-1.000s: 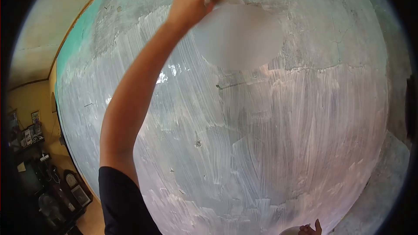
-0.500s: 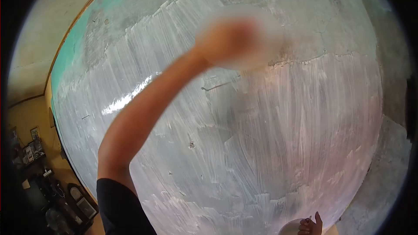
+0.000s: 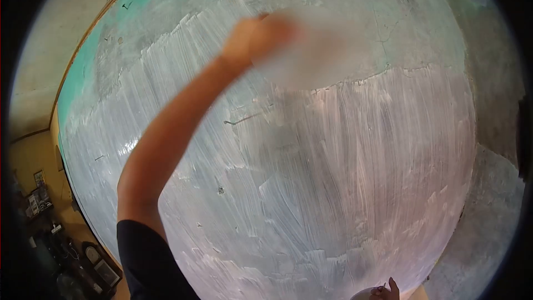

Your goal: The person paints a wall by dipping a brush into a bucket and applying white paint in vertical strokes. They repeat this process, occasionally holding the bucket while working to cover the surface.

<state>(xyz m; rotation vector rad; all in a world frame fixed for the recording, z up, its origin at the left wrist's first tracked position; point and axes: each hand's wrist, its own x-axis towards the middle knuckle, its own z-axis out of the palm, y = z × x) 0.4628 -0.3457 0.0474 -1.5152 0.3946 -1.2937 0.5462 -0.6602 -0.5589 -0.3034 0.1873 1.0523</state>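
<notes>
White-streaked wall [image 3: 388, 155] needs even strokes imo; L hand [image 3: 264, 36] blurred, R hand [image 3: 384, 292] by a pale container [image 3: 362, 295], can't tell either grip.

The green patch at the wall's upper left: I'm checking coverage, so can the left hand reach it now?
Probably yes: the left hand is raised, and only wall shows between it and the green patch, though distance is unclear.

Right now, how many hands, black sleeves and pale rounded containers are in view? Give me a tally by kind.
Hands: 2 (left hand, blurred; right hand)
Black sleeve: 1
Pale rounded container: 1, cut off by the lower edge
Total: 4
</notes>
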